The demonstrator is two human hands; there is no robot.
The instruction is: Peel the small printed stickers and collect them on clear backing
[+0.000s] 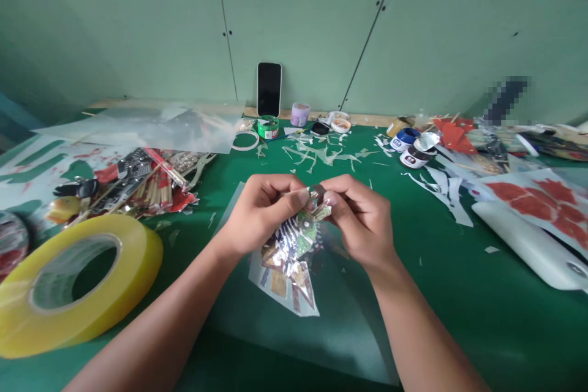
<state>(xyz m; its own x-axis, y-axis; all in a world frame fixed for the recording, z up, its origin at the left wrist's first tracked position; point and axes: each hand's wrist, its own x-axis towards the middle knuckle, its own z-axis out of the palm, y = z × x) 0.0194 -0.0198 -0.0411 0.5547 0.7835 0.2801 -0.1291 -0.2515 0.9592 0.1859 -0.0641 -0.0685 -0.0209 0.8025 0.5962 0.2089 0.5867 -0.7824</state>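
A painted clear plastic cutout (285,285), shiny with brown, green, white and dark patterns, is held up in the middle of the head view. My left hand (269,211) is closed on its upper left edge, thumb on top. My right hand (362,220) pinches at the top right of the same piece, where a small brownish tip (318,188) shows between the two hands. The fingers hide part of the upper edge. Beneath lies a translucent sheet (321,340) on the green tabletop (441,318).
A big yellow tape roll (142,257) stands at left, near a pile of sticks and tools (151,187). Paint jars (407,138) and plastic scraps (321,153) lie behind the hands. A phone (269,89) leans on the wall; a white handled object (528,245) lies right.
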